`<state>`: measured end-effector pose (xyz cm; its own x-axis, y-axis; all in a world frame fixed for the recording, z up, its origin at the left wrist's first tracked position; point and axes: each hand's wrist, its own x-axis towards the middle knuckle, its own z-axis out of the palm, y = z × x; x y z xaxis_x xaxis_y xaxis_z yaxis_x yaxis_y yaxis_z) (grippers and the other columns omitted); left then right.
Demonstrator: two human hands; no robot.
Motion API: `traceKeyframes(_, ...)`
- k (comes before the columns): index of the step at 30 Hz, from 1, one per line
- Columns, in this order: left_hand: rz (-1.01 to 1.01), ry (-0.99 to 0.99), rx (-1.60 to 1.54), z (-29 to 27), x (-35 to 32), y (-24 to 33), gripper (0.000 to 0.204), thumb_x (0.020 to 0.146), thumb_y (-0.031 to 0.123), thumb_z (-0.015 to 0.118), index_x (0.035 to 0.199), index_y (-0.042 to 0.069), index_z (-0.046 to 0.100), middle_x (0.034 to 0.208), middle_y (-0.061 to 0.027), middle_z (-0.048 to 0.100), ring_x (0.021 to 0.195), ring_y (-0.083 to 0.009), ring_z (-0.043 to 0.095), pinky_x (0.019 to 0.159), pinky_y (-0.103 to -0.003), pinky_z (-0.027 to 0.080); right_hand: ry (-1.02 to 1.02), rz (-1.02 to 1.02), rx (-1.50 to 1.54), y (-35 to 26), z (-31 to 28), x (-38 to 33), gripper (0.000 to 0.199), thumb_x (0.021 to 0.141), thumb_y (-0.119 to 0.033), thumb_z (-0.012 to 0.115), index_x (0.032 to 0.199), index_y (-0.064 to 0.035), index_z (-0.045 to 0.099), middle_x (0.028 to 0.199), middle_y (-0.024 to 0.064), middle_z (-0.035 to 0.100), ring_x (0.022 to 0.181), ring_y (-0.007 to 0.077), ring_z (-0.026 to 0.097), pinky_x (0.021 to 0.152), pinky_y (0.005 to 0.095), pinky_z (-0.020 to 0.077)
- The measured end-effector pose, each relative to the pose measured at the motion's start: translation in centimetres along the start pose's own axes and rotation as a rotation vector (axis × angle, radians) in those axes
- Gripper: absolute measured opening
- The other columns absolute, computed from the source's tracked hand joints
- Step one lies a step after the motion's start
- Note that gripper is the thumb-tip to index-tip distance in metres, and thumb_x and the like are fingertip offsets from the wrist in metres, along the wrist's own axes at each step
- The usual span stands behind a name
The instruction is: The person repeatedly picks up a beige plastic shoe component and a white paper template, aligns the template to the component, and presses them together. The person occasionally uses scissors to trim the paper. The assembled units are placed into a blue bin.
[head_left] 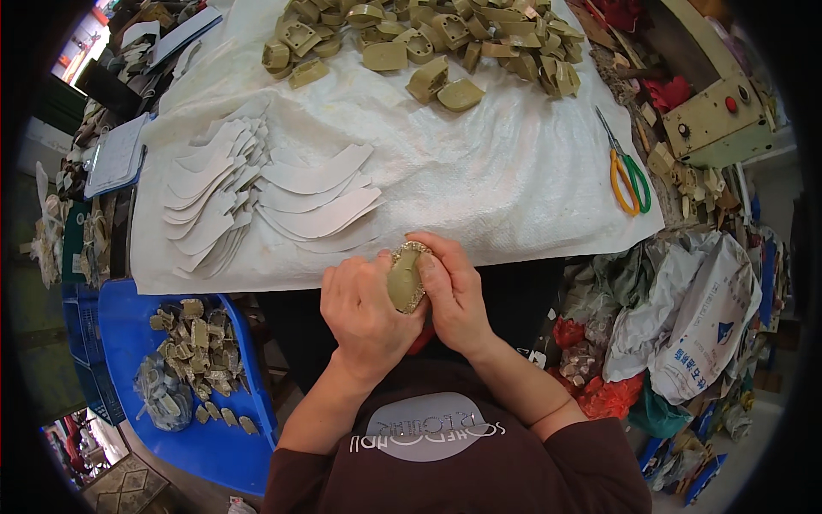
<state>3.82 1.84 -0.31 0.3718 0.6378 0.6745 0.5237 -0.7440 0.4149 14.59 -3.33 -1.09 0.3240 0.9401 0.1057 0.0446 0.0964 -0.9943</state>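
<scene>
1. At the near edge of the desk (514, 206), at about 6 o'clock of the white cloth (479, 171), a single olive-green moulded piece (404, 278) with a glittery trim along its rim is held between both hands.
2. The left hand (364, 313) is curled around the piece from the left, its thumb pressed on the flat face; the right hand (454, 295) is closed on it from the right, fingertips pinching the upper edge where the trim sits. The two hands are pressed close together, touching over the piece.
3. At 12 o'clock on the cloth, a large heap of plain olive-green pieces (428, 38) is seen; no trim can be made out on them, so they are judged to be untreated stock.
4. At 9 to 10 o'clock of the hands, curved white strips (274, 201) are fanned out in two overlapping stacks, apparently unused.
5. At 8 o'clock, below the desk, a blue tray (171, 445) carries a smaller pile of similar pieces (197, 355); whether these are finished cannot be told.
6. At 2 o'clock, orange-and-green scissors (629, 176) lie untouched on the cloth.
7. Judged from the size of the heap, most of the work is left; the piece in hand appears partly edged, its lower rim being hidden by the fingers.
</scene>
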Motion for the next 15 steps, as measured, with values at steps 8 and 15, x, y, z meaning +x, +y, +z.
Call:
traceKeyframes(8,-0.164,0.051,-0.131,-1.7,-1.2,-2.4,0.047,0.058,0.008,0.079,0.099,0.001,0.056,0.08,-0.0112,0.055,0.068,-0.0279,0.054,0.06,-0.037,0.04,-0.271,0.011,-0.106,-0.6,1.1,1.2,0.045,0.087,-0.014,0.061,0.126,0.0003,0.045,0.117,0.0194,0.05,0.109,0.0325,0.049,0.091,0.0368,0.0407)
traceKeyframes(15,-0.497,0.132,0.229,-10.2,-6.1,-10.9,0.051,0.066,0.0,0.07,0.115,0.005,0.056,0.104,-0.0112,0.056,0.096,-0.0274,0.051,0.088,-0.037,0.04,-0.137,-0.508,-0.537,-1.7,0.7,8.0,0.032,0.079,-0.011,0.068,0.11,-0.0064,0.06,0.11,0.0127,0.053,0.1,0.0308,0.046,0.084,0.0379,0.0407)
